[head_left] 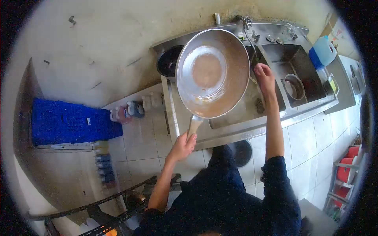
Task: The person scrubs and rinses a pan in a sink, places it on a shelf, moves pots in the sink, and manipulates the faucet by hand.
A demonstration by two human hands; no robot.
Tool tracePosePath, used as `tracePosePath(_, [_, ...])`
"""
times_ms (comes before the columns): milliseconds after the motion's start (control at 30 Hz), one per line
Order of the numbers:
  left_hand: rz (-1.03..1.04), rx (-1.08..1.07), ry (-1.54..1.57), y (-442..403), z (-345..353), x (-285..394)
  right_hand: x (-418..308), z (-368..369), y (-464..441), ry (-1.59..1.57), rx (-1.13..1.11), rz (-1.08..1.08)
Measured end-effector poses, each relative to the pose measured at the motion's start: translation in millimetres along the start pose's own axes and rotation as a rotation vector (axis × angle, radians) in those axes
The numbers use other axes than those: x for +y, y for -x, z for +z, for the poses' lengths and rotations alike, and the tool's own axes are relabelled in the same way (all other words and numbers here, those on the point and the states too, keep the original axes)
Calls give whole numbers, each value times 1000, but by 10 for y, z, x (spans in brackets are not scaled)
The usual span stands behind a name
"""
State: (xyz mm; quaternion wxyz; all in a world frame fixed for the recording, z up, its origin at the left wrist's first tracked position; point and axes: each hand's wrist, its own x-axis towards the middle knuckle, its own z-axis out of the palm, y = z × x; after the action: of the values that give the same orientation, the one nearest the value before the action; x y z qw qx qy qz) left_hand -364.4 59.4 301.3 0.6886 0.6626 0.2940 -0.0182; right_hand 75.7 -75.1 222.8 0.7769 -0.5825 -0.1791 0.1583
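Note:
A large metal pan (207,70) hangs tilted over the left part of the sink unit, its wet inside facing me. My left hand (183,148) is wrapped round its pale handle (194,126). To the right of the pan, my right hand (264,75) is raised over the sink with fingers curled by a thin hose (251,41) that runs down from the tap (246,22). What those fingers hold, if anything, is too small to make out. Below that hand a dark scrubber (260,106) lies in the sink.
A metal pot (293,87) stands in the right basin (311,72). Behind the pan is a dark bowl (168,63). A jug of blue liquid (323,53) stands at the right. Red containers (346,170) fill a rack at the lower right.

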Motion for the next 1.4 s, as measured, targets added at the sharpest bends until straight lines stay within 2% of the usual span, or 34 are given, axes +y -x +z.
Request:
tracePosePath(33, [-10, -2, 4, -74, -6, -12, -79, 79, 36, 3, 2, 10])
tracePosePath(100, [-39, -1, -14, -290, -27, 3, -435, 417, 143, -192, -93, 88])
tracePosePath(133, [-56, -12, -14, -424, -51, 28, -362, 451, 42, -197, -101, 155])
tracePosePath(167, [-93, -41, 28, -579, -55, 88, -248, 370, -139, -196, -77, 173])
tracePosePath(233, [-143, -90, 71, -835, -64, 94, 116, 172, -446, 123, -207, 141])
tracePosePath(367, [-251, -173, 61, -1305, -75, 67, 943, -312, -785, 147, -13, 325])
tracePosePath(433, [-345, -126, 212, -1544, -15, -10, 971, -411, -766, 182, -30, 320])
tracePosePath(467, [-365, -169, 213, -1645, 32, 13, 1150, -567, -791, 366, -63, 346])
tracePosePath(500, [-401, -137, 177, -1747, 73, 76, 1242, -727, -821, 1013, -256, 400])
tracePosePath(533, [-435, -97, 140, -1870, 113, 122, 1556, -942, -752, 1308, -434, 281])
tracePosePath(600, [-495, -127, 140, -2147, 153, 86, 1959, -1186, -767, 1591, -617, 169])
tracePosePath(667, [-570, -99, 150, -2467, 271, -143, 2360, -1261, -1132, 1231, -272, 329])
tracePosePath(733, [-594, -208, 194, -2681, 208, -455, 1932, -793, -1604, 1274, -33, 144])
tracePosePath(767, [-614, -187, 201, -2768, 199, -582, 1997, -711, -1860, 1218, 54, 154])
tracePosePath(800, [-651, -226, 288, -2833, 207, -705, 2030, -638, -2081, 1229, 102, 215])
tracePosePath(867, [-698, -232, 382, -2928, 216, -842, 2123, -540, -2478, 1309, 114, 138])
tracePosePath(900, [-700, -254, 427, -2983, 252, -879, 2030, -422, -2633, 1227, 171, 212])
tracePosePath(933, [-691, -283, 469, -3083, 287, -924, 2182, -469, -2816, 1213, 247, 195])
tracePosePath(967, [-699, -270, 474, -3167, 311, -1000, 2230, -519, -2953, 1253, 171, 211])
tracePosePath(1033, [-712, -320, 502, -3309, 378, -1142, 2076, -423, -3047, 1424, 107, 403])
tracePosePath(1167, [-648, -323, 506, -3550, 476, -1313, 2006, -472, -3043, 1547, 295, 301])
tracePosePath(1267, [-639, -339, 536, -3729, 542, -1538, 2103, -562, -3019, 1571, 249, 227])
tracePosePath(1367, [-619, -354, 432, -3858, 546, -1568, 2257, -759, -3079, 1523, 112, 112])
tracePosePath(1400, [-613, -355, 416, -3915, 546, -1573, 2278, -788, -3143, 1405, -69, 232])
